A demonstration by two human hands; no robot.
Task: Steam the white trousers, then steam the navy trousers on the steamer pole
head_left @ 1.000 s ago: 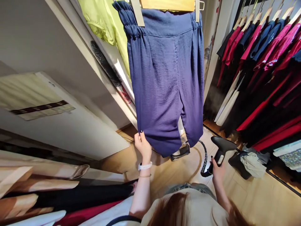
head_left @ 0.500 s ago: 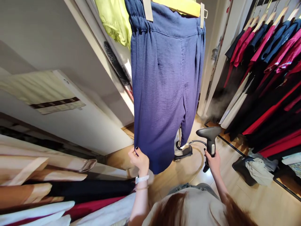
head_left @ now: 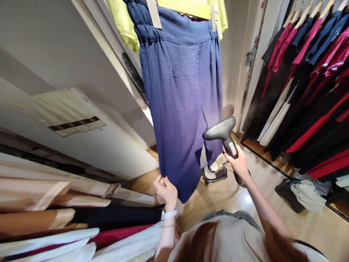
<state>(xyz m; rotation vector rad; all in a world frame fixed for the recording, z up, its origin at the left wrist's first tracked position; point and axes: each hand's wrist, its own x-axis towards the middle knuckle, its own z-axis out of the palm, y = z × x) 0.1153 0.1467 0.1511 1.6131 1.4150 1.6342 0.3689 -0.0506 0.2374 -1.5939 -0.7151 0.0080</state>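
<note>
**Garment steamer lifted beside hanging navy trousers**

The trousers are a crinkled, matte woven fabric with a gathered elastic waist. They hang upright from a yellow hanger by two pale clips, and their legs fall in soft folds. The steamer has a smooth, curved, dark grey head on a tapered handle with a pale button.

Compared with the earlier frame, the steamer has risen from hem height to the lower trouser leg. Its head now tips toward the fabric, just beside the leg on the view's right, though contact cannot be made out.

The left hand pinches a corner of the hem between thumb and fingers, wrist raised, with a white watch on that wrist. The right hand is clenched round the steamer's handle, its forearm reaching forward and up.

Below the trousers, a steamer base stands on the floor. Red and black garments hang on the right, and beige garments lie at lower left.
</note>
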